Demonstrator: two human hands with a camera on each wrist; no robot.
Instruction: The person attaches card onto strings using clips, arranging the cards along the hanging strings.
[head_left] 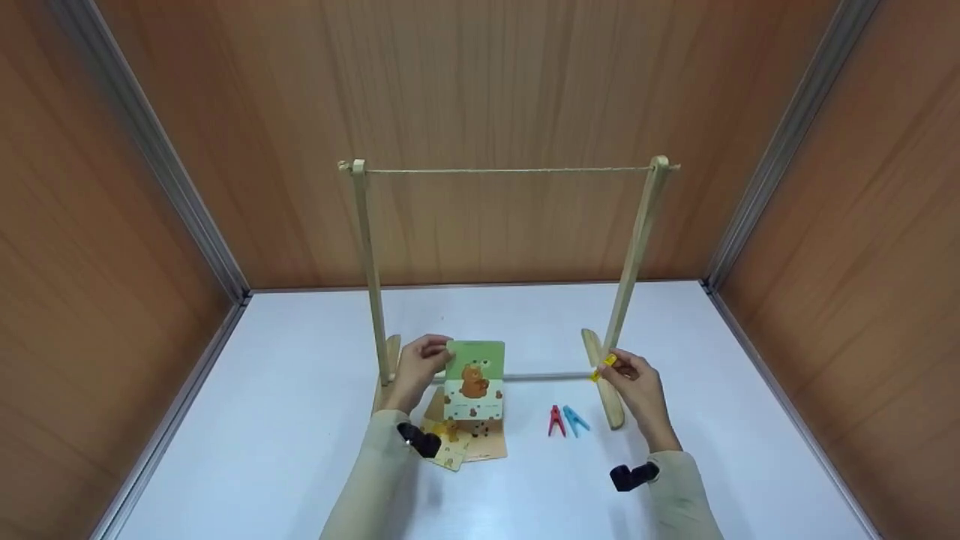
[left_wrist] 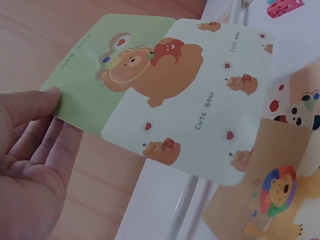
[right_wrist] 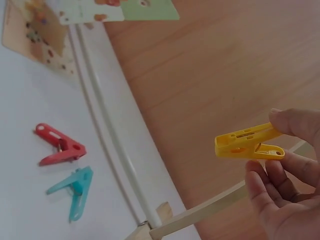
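A green and white bear card (head_left: 474, 380) is pinched at its upper left edge by my left hand (head_left: 421, 369). In the left wrist view the thumb lies on the green part of the card (left_wrist: 150, 95). My right hand (head_left: 636, 386) holds a yellow clothespin (right_wrist: 247, 142) by its handle end, beside the frame's right post. A red clothespin (head_left: 556, 421) and a blue clothespin (head_left: 576, 421) lie side by side on the table between the hands. Below the held card, more cards (head_left: 487, 448) overlap on the table, partly hidden.
A wooden stand rises with a left post (head_left: 367, 270) and a right post (head_left: 636, 255). String (head_left: 510, 171) stretches between their tops, and a pale rod (head_left: 551, 376) joins them low down. Wood-grain panels (head_left: 495, 82) enclose the white table (head_left: 300, 450) at the back and sides.
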